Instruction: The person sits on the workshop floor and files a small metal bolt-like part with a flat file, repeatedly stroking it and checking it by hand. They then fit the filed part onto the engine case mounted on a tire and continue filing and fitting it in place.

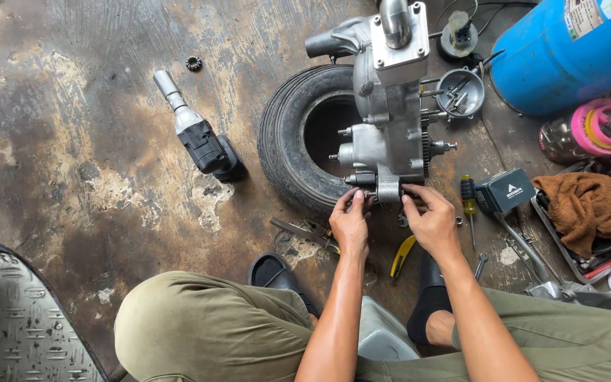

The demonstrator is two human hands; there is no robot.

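Note:
A silver engine block [387, 106] rests on a small black tyre [288, 138] lying flat on the stained floor. My left hand [350, 223] and my right hand [431, 223] both reach to the near end of the engine. The fingertips of each hand pinch at the lower edge of the casing, on either side of a small protruding part. What sits between the fingers is too small to make out. My knees in olive trousers frame the bottom of the view.
A cordless impact wrench [196, 134] lies left of the tyre, a small bearing [194, 63] beyond it. A screwdriver [469, 205], yellow-handled pliers [402, 256], a metal bowl of parts [460, 92], a blue tank [567, 49], a brown rag on a tool tray [585, 205] crowd the right.

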